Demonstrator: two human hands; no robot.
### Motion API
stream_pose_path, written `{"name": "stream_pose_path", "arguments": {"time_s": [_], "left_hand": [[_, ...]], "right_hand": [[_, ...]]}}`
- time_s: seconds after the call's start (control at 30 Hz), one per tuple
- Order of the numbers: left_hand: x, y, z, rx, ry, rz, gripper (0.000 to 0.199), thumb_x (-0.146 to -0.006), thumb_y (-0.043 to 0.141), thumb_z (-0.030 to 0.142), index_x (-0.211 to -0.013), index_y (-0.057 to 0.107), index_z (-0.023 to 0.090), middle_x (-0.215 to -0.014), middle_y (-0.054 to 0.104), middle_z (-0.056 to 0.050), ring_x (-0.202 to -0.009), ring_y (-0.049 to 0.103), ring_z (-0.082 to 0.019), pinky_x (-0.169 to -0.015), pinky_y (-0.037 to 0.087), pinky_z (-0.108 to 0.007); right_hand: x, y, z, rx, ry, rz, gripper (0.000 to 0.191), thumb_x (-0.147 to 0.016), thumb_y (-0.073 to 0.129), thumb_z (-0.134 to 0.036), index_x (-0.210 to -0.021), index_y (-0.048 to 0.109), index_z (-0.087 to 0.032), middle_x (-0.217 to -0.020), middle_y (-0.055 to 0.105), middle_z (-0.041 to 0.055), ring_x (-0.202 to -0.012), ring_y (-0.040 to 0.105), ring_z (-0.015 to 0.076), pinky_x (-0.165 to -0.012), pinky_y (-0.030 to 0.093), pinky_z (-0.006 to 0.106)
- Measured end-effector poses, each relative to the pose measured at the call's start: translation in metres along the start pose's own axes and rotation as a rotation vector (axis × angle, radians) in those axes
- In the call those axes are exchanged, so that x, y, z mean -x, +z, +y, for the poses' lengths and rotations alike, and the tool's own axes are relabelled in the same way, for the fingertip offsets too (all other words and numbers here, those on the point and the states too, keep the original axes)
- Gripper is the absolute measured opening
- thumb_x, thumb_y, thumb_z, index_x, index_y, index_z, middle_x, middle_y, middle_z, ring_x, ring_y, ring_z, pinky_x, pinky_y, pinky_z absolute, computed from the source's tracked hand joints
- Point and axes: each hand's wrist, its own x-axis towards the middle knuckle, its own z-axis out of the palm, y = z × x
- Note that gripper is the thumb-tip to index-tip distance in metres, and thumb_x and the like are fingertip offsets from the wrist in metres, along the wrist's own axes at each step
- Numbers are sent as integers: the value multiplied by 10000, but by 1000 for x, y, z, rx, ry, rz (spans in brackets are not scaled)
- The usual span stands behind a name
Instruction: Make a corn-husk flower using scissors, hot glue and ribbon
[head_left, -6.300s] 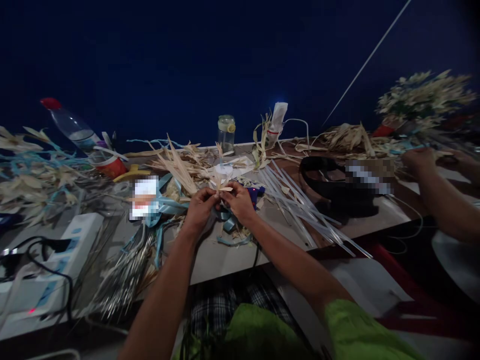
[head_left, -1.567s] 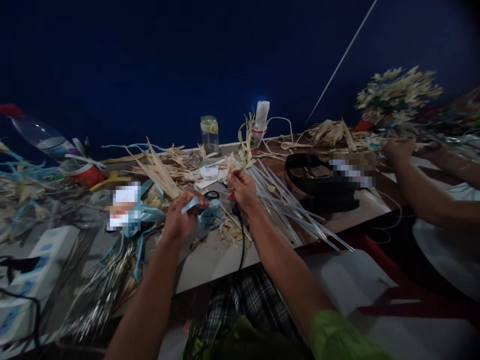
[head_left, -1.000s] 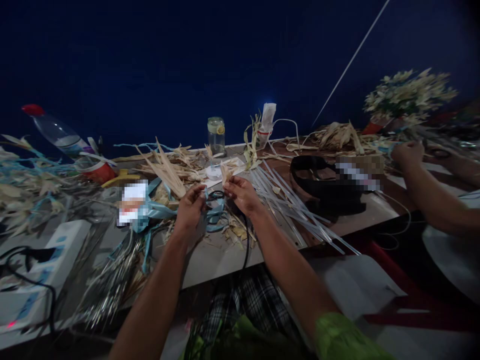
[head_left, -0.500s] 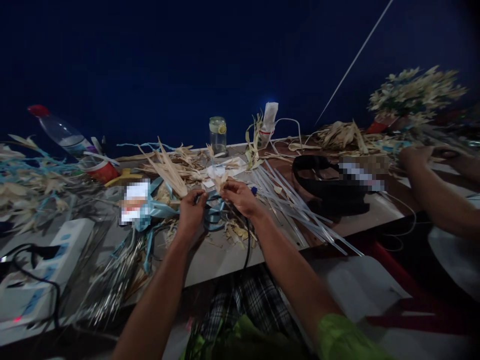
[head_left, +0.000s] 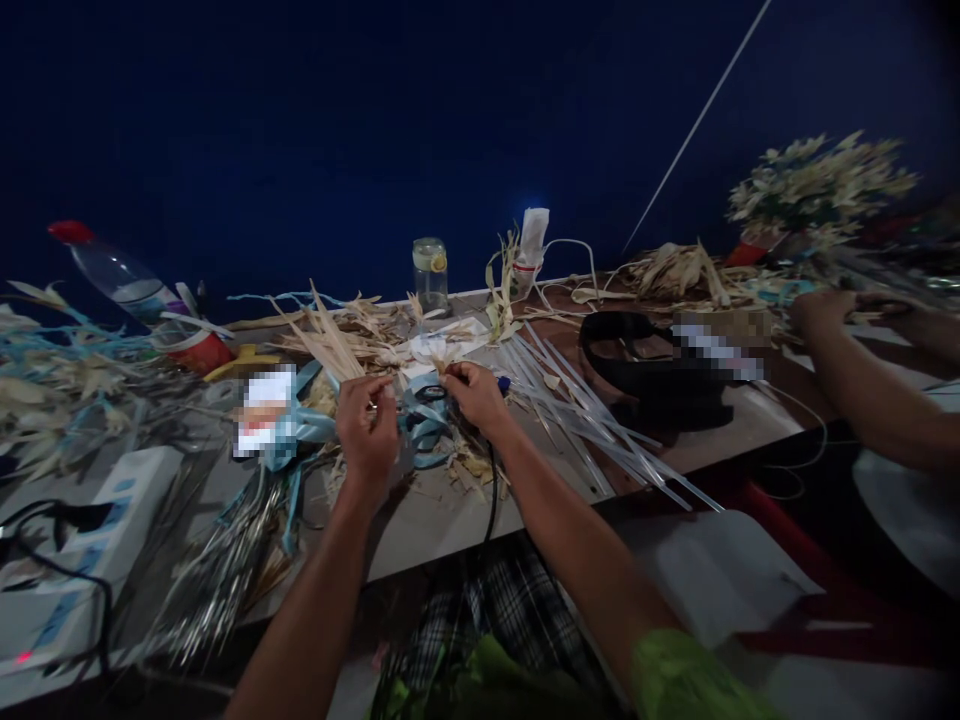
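My right hand (head_left: 476, 398) is closed, its fingertips pinching a small pale piece of dried husk (head_left: 441, 368) above the middle of the table. To its left, my left hand (head_left: 367, 425) is raised with fingers curled and thumb close to the fingertips; anything between them is too small to make out. Between and below the hands lies light blue ribbon (head_left: 427, 425) in loose loops. Long dried husk strips (head_left: 326, 335) stick up just beyond my left hand. Husk scraps (head_left: 465, 470) lie under my right hand, and a black cable runs down beside it.
Clear thin sticks (head_left: 592, 410) lie right of my hands, near a black band-shaped object (head_left: 637, 370). Thin metal wires (head_left: 225, 580) and a white power strip (head_left: 97, 550) are at left. A jar (head_left: 430, 278) stands behind. Another person's arm (head_left: 862, 380) reaches in at right.
My left hand has drawn back slightly to the left, widening the gap between my hands. My right hand stays near the same spot with the husk piece. The view has shifted slightly.
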Motion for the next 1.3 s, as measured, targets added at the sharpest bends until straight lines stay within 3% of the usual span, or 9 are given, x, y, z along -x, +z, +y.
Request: {"name": "stream_pose_path", "arguments": {"time_s": [0.17, 0.27, 0.4, 0.6, 0.77, 0.93, 1.13, 1.3], "left_hand": [[4, 16, 2, 194, -255, -444, 234, -751, 533, 339, -887, 618, 169, -810, 637, -37, -592, 554, -124, -583, 437, -258], [3, 22, -2, 302, -406, -431, 287, -735, 543, 361, -932, 593, 159, -850, 645, -41, -472, 499, -85, -481, 395, -235], [-1, 19, -5, 299, -431, -274, 274, -711, 574, 377, -850, 602, 142, -737, 636, -22, -441, 435, -58, -427, 335, -194], [-2, 19, -5, 481, -473, -388, 298, -674, 626, 371, -855, 610, 135, -656, 606, 7, -383, 377, -37, -389, 293, -190], [-2, 21, -5, 499, -518, -319, 267, -637, 667, 337, -788, 587, 132, -575, 550, 38, -395, 382, -35, -386, 269, -174], [-1, 22, -5, 456, -471, -156, 256, -611, 682, 237, -793, 520, 158, -596, 553, 50, -436, 431, -39, -423, 310, -160], [0, 19, -2, 485, -443, -265, 218, -681, 629, 301, -825, 575, 145, -593, 565, 36, -385, 404, -41, -376, 296, -173], [-1, 19, -5, 608, -505, -264, 216, -665, 663, 309, -762, 572, 138, -530, 549, 43, -351, 366, -29, -351, 243, -164]], "right_hand": [[1, 4, 1, -16, 11, 113, 131, -648, 568, -295, -632, 561, -166, -615, 559, -14, -606, 482, 119, -643, 397, 254], [4, 7, -3, -102, 32, 88, 151, -642, 575, -313, -639, 544, -165, -607, 539, -23, -586, 465, 107, -606, 392, 240], [6, 8, -7, -189, 52, 34, 172, -638, 578, -324, -613, 522, -163, -585, 506, -34, -567, 440, 92, -576, 375, 223], [9, 11, -9, -211, 55, -63, 159, -632, 589, -306, -657, 536, -158, -586, 523, -36, -565, 474, 94, -592, 402, 227], [14, 16, -8, -54, -89, -23, 112, -668, 565, -270, -637, 540, -165, -681, 552, 3, -661, 516, 121, -648, 425, 242], [15, 18, -6, 57, -184, -15, 78, -701, 542, -226, -647, 562, -174, -709, 567, 15, -728, 537, 139, -709, 432, 258], [15, 18, -3, 60, -236, 20, 78, -713, 538, -211, -666, 582, -168, -721, 575, 26, -750, 548, 143, -731, 436, 261], [16, 19, -2, 45, -226, -7, 85, -709, 549, -212, -637, 573, -172, -719, 580, 27, -739, 548, 143, -717, 438, 263]]}}
